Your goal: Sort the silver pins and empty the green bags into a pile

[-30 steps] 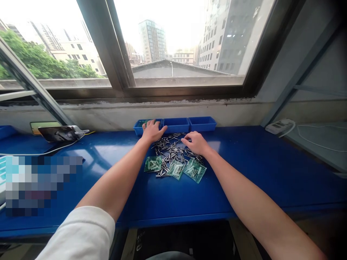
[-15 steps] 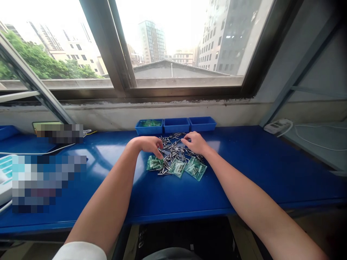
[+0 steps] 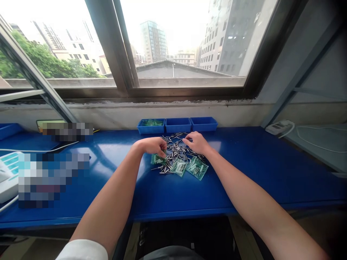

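On the blue table (image 3: 173, 200) lies a loose heap of slim metal pins (image 3: 176, 150) that look like blind rivets. My left hand (image 3: 155, 145) is at the heap's left side, its fingers closed on the upper edge of a small green plastic bag (image 3: 157, 159). My right hand (image 3: 197, 143) hovers over or rests at the heap's right side, thumb and fingers bent but apart, with nothing visible between them. Two more clear green bags with metal pieces inside, one in the middle (image 3: 179, 167) and one at the right (image 3: 197, 168), lie along the heap's near edge.
Behind the heap three blue bins stand against the wall; the left bin (image 3: 151, 126) has green bags in it. A white power strip (image 3: 279, 127) with a cable is at the right. White-and-teal equipment (image 3: 11, 173) and blurred items lie at the left. Metal shelf posts flank the table.
My left hand has closed its fingers on the left green bag, which has shifted slightly away and to the right. My right hand stays nearly in place over the pins.
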### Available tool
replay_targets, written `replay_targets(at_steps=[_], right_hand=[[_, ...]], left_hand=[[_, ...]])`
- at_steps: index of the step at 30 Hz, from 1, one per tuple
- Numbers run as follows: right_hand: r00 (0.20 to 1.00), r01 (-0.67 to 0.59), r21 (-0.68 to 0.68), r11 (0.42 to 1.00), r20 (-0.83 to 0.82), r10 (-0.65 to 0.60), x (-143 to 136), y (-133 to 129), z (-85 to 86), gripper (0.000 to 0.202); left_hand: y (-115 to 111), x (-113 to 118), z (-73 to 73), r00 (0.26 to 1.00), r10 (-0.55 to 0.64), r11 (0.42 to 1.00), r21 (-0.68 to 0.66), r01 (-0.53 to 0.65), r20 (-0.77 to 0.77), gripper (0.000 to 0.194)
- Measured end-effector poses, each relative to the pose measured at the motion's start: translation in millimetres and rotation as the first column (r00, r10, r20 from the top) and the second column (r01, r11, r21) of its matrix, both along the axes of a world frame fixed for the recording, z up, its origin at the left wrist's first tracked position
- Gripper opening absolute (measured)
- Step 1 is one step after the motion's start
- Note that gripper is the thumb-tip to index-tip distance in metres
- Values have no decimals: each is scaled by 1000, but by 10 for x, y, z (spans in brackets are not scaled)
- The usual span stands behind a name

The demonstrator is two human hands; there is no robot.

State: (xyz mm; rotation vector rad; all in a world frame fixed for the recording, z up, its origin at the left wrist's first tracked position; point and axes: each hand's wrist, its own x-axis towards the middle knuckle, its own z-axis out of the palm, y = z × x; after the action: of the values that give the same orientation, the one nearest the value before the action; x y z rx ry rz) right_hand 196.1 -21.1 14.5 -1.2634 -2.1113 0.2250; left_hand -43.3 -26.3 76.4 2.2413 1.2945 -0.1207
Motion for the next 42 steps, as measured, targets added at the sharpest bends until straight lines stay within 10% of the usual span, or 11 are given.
replay_targets(at_steps=[5,12,22,32,42], right_hand=[[998,-32,28,999,-45,34,-24,-22,26,31],[963,-193,-59,979,-205,178,-84,-129,102,37],[871,-65,-55,996,-490,30,-61,-43,32,37],[902,-52,13,999,-429,53,-85,-102,120,29],[913,-60,-94,994,-407,17,-71,-86,97,39]], left_hand=[[-11,20,-11,912,44,995,64,-77,408,29],[-5,338,-204,593,77,944,133,-302,801,33],[43,385,-332,597,9,893,262,-366,803,36],[67,383,-378,578,50,923,183,-338,815,31],[121,381,-377,403,136,858,96,-504,905,40]])
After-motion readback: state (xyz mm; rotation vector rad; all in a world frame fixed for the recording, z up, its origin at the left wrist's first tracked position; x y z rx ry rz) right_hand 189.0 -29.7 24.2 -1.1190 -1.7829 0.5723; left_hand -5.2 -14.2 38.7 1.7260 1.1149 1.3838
